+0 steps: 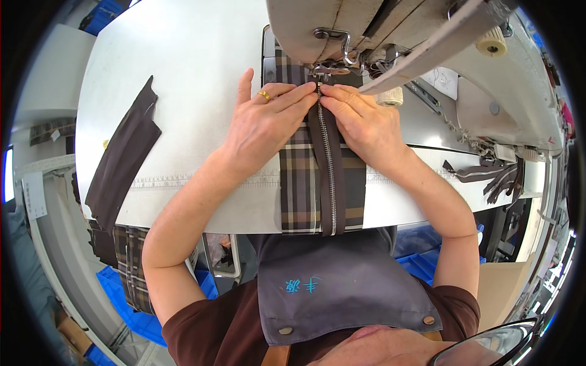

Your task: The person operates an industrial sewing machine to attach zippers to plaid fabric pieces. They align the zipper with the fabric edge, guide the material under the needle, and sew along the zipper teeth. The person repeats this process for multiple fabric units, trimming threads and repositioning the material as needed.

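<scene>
Down the middle, from twelve o'clock to six, one metal zipper (330,168) lies lengthwise on one plaid panel (296,189). The left hand (267,119) and the right hand (371,127), both unclenched, press fingertips to its far end beneath one sewing machine (299,33). One dark cloth (124,152) lies at nine o'clock on the white desk (192,116); blue bins (421,265) sit below, toward eight and four.

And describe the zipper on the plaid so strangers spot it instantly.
On the white table, plaid fabric runs from the near edge up to the sewing machine. Lengthwise on it, the left hand and right hand at its upper end, lies the dark brown zipper. Its row of silvery metal teeth sets it apart from the plaid.
</scene>
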Available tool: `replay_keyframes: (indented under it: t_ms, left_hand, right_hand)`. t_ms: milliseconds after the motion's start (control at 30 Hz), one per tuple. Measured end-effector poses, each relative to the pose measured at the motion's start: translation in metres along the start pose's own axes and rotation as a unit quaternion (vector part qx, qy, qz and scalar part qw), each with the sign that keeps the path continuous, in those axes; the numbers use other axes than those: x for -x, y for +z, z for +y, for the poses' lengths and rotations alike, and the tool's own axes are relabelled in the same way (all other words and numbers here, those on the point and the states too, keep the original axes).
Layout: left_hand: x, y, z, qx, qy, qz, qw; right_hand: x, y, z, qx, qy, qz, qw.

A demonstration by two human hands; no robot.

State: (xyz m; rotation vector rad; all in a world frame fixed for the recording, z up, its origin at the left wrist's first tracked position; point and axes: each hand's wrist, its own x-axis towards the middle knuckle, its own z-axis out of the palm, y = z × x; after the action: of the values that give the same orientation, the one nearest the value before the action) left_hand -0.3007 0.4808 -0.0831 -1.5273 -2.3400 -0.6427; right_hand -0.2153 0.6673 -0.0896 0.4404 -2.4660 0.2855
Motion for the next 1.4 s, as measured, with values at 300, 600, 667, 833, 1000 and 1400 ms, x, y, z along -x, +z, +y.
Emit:
replay_keyframes:
  t_ms: [300, 600, 667, 833, 1000, 1400]
  left_hand:
    - [0.004, 0.000, -0.002, 0.041, -0.026, -0.012, 0.999]
    - [0.086, -0.098, -0.040, -0.193, -0.107, -0.082, 0.972]
    - [0.107, -0.125, -0.074, -0.097, -0.237, -0.060, 0.965]
    - [0.111, -0.150, -0.139, 0.085, -0.440, -0.139, 0.883]
    - [0.106, -0.156, -0.118, 0.029, -0.389, -0.083, 0.917]
    - [0.080, -0.103, 0.019, 0.268, -0.311, -0.184, 0.893]
  right_hand:
    - [-0.008, -0.012, -0.007, -0.028, 0.030, -0.067, 0.997]
    - [-0.005, -0.010, -0.006, -0.027, 0.017, -0.048, 0.998]
    - [-0.005, -0.010, -0.006, -0.029, 0.016, -0.043, 0.999]
    - [-0.006, -0.010, -0.008, -0.030, 0.018, -0.043, 0.998]
    - [-0.007, -0.010, -0.007, -0.041, 0.018, -0.034, 0.998]
    - [-0.002, -0.007, -0.002, -0.051, 0.005, -0.010, 0.999]
